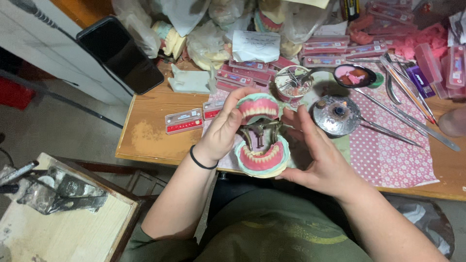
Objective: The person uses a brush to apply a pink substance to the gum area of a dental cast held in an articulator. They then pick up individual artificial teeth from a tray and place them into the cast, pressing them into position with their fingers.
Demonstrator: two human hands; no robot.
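I hold a denture model on a metal hinged articulator (261,133) over the near edge of a wooden table (145,131). Its upper half (258,107) and lower half (262,158) are pale green casts with pink gums and white teeth, swung apart. My left hand (223,128), with a black band at the wrist, grips the upper cast from the left. My right hand (315,153) cups the lower cast from the right, fingers spread along its side.
A pink dotted cloth (388,155) holds metal dental tools (407,97), a round metal dish (337,115) and a small bowl of pink wax (354,76). Red tooth-card boxes (183,121), plaster casts in bags (208,43) and a black phone (121,56) crowd the back. A wooden stand (63,223) sits at lower left.
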